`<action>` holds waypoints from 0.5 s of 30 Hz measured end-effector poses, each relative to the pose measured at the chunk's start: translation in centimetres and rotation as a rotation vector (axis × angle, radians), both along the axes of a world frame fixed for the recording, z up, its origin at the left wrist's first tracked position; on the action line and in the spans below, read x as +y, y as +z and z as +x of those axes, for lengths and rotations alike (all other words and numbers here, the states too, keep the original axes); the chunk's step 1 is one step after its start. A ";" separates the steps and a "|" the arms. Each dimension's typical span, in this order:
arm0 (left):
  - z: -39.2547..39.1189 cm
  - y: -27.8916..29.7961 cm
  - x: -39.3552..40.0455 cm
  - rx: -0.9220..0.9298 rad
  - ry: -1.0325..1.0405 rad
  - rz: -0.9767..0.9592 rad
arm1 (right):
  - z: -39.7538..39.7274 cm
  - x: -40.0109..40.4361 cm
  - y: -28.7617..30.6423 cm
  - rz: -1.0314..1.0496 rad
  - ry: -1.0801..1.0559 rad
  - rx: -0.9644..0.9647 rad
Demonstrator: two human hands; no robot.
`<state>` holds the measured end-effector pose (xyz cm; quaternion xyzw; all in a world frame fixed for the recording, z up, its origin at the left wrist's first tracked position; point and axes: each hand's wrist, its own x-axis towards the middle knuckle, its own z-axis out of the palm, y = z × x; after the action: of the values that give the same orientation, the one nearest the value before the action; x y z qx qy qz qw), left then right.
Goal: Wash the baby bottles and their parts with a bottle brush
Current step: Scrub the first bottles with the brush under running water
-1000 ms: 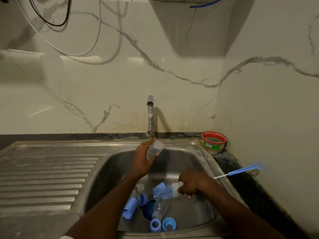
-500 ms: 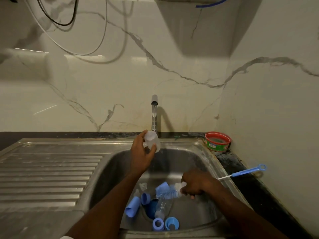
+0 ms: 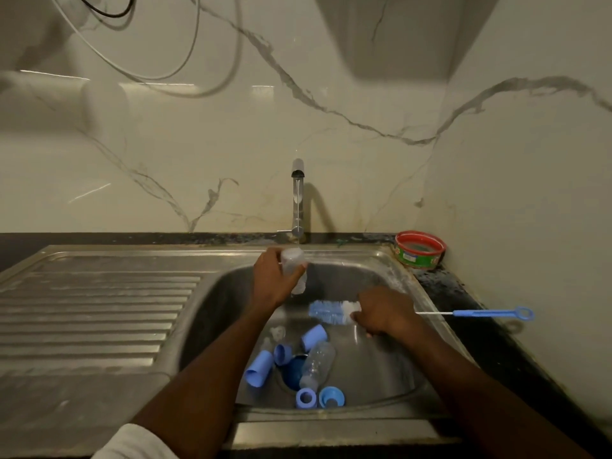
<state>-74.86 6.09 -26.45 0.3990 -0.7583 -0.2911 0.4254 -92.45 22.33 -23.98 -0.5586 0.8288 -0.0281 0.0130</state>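
My left hand (image 3: 271, 276) grips a clear baby bottle (image 3: 294, 266) upright under the tap (image 3: 297, 200), where a thin stream of water runs. My right hand (image 3: 384, 314) holds the bottle brush (image 3: 331, 312) near its blue-and-white bristle head, which points left above the sink basin (image 3: 381, 366). The brush's wire and blue loop handle (image 3: 493, 314) stick out right over the counter. On the basin floor lie a second clear bottle (image 3: 316, 364), blue caps (image 3: 258, 367), blue screw rings (image 3: 306, 398) and a clear teat (image 3: 277, 332).
A ribbed steel draining board (image 3: 92, 309) lies left of the basin. A round red-rimmed tub (image 3: 420, 250) sits at the back right corner on the dark counter (image 3: 463, 303). Marble walls close in behind and on the right.
My left hand has brought the clear bottle up under the tap. My right hand has lifted the brush off the basin floor, so its bristle head now hangs free.
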 end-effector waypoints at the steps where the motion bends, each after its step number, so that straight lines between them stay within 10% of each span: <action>1: 0.2 0.0 0.0 -0.027 -0.005 0.039 | -0.1 0.0 0.0 -0.015 -0.008 0.011; 15: 2.7 2.9 3.5 0.041 0.177 -0.275 | 1.7 0.9 2.4 -0.375 -0.090 0.137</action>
<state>-72.12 9.61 -23.58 0.3961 -0.7442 -0.1540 0.5154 -90.79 23.22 -21.60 -0.5145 0.8320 -0.1445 -0.1488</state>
